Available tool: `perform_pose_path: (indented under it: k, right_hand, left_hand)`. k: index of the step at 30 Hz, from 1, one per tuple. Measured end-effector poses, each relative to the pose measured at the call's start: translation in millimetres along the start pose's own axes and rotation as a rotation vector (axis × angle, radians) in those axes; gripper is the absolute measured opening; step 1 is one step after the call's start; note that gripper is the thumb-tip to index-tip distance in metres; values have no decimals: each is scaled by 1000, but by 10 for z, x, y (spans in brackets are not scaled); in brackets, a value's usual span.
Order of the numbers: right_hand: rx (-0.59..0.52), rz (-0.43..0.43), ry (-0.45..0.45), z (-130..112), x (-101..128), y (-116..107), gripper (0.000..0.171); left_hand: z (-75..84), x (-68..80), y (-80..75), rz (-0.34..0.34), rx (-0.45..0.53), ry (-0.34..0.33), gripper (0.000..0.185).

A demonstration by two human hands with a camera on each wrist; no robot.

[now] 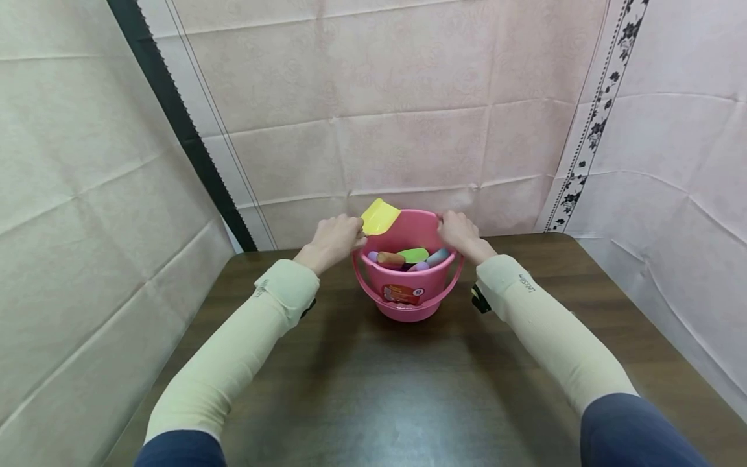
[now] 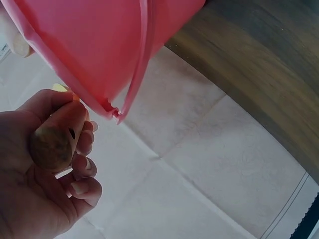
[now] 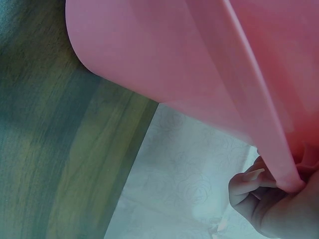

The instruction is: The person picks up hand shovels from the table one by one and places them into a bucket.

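Note:
A pink bucket (image 1: 408,292) stands near the far edge of a dark wooden table (image 1: 373,395), its carrying handle hanging down in front. My left hand (image 1: 332,239) is at the bucket's left rim, fingers curled round a yellow scoop (image 1: 380,216) whose blade sticks up over the rim. In the left wrist view the left hand (image 2: 45,199) grips a brownish rounded handle end (image 2: 52,144) beside the bucket's wall (image 2: 99,45). My right hand (image 1: 461,235) holds the right rim. In the right wrist view its fingers (image 3: 254,179) pinch the rim of the bucket (image 3: 174,55).
Inside the bucket lie several small toys, among them an orange piece (image 1: 390,259), a green piece (image 1: 413,254) and a blue piece (image 1: 438,257). Pale cloth covers the walls behind and at both sides. A black strip (image 1: 181,123) runs down the left wall.

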State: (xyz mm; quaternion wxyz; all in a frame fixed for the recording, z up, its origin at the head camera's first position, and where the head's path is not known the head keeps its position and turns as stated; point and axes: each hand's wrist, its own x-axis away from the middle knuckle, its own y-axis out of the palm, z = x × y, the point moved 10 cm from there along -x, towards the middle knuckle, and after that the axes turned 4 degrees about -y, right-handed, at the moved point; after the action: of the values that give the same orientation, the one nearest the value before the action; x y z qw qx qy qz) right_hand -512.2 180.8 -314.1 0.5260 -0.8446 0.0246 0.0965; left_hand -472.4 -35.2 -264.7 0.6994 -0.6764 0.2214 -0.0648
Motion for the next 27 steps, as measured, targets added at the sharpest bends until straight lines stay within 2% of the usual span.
perform_pose_path:
  k: [4,11,21,27]
  right_hand:
    - [-1,-2,5,5,-2,3,36]
    - [-1,0,8,4,-17,11,36]
    - [-7,-3,-8,-15,-5,-2,39]
    - [-9,-12,-6,2,-8,14,38]
  left_hand:
    - [93,-52,64,-44,2,39,17]
    - [205,-101,157,-116,61,96,17]
    - [278,-161,151,-82,35,149,20]
    - [350,-216,236,-83,7,180,20]
